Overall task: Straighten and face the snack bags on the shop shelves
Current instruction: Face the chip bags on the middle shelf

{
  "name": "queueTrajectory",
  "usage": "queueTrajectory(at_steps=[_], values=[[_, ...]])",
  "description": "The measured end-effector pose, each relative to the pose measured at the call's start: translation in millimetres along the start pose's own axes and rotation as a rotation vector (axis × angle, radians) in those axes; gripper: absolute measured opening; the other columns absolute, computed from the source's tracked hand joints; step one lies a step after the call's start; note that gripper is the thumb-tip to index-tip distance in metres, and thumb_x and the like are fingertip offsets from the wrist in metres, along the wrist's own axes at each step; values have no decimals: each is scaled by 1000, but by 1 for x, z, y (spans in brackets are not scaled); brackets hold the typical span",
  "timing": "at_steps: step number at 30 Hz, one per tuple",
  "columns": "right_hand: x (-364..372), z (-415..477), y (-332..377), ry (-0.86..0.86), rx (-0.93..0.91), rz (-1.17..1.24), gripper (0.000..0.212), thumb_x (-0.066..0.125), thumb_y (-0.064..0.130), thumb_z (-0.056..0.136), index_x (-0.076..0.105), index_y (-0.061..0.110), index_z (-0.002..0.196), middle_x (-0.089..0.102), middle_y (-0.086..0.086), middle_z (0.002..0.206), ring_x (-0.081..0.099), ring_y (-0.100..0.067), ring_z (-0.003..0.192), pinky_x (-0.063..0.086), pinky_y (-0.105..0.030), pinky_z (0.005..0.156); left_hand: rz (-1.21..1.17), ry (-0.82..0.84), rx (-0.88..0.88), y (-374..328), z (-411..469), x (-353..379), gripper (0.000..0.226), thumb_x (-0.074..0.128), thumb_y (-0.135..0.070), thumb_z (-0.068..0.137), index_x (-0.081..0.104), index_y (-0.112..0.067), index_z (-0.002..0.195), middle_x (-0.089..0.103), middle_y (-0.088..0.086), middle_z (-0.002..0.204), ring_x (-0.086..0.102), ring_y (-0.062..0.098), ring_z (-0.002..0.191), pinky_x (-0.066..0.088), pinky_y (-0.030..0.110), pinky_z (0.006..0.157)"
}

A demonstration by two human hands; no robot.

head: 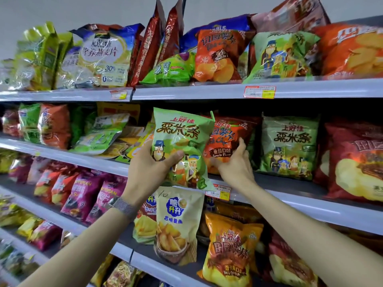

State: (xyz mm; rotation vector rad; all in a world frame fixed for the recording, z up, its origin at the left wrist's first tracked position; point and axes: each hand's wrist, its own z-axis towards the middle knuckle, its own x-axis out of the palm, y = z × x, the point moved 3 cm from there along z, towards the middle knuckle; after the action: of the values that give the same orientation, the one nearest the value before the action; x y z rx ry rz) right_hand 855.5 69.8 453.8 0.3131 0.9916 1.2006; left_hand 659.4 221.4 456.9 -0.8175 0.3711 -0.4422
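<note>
My left hand [151, 164] grips a light green snack bag [184, 139] by its lower left side and holds it upright in front of the second shelf [290, 206]. My right hand [236, 164] holds the lower edge of an orange-red tomato chip bag [228, 137] that stands on that shelf just behind and to the right of the green bag. A matching green bag [289, 146] stands upright further right. A big red chip bag [356, 162] leans at the far right.
The top shelf [186, 91] carries mixed bags, some tilted or lying flat. Left of my hands, green and orange bags [99, 133] lie slumped on the second shelf. Below are pink, cream [178, 222] and orange bags [230, 251]. Price tags [259, 91] hang on the shelf edges.
</note>
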Motion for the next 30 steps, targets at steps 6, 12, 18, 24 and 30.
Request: queueTrajectory(at_steps=[6, 12, 18, 24, 30], values=[[-56, -20, -2, 21, -51, 147, 67, 60, 54, 99, 35, 28, 155, 49, 3, 147, 51, -18, 131, 40, -36, 105, -72, 41, 29, -11, -10, 38, 39, 85, -47, 84, 69, -32, 116, 80, -15, 97, 77, 5, 87, 63, 44, 87], [-105, -60, -8, 215, -71, 150, 64, 56, 71, 93, 40, 40, 147, 56, 26, 129, 54, -4, 123, 39, -26, 96, -130, 71, 160, -46, -12, 93, 45, 83, -50, 86, 64, -36, 125, 77, -20, 104, 74, -1, 92, 62, 41, 87], [-150, -62, -22, 132, -52, 22, 45, 66, 57, 94, 33, 54, 124, 52, 30, 116, 51, -1, 110, 34, -11, 80, -227, 126, 232, -73, -23, 153, 50, 81, -52, 88, 57, -37, 129, 75, -24, 110, 71, -5, 96, 61, 38, 88], [-169, -62, -53, 58, -15, -51, 54, 66, 60, 93, 43, 43, 139, 57, 21, 131, 54, -6, 120, 43, -32, 100, -300, 244, 243, -67, -33, 199, 57, 75, -57, 89, 47, -42, 136, 70, -20, 126, 69, 2, 112, 59, 43, 95], [-175, -43, -70, -29, 69, -122, 37, 59, 54, 100, 50, 36, 130, 62, 14, 111, 58, -14, 106, 44, -34, 86, -265, 400, 229, -64, -9, 238, 67, 74, -46, 89, 42, -37, 147, 65, -11, 134, 66, 8, 119, 57, 43, 102]])
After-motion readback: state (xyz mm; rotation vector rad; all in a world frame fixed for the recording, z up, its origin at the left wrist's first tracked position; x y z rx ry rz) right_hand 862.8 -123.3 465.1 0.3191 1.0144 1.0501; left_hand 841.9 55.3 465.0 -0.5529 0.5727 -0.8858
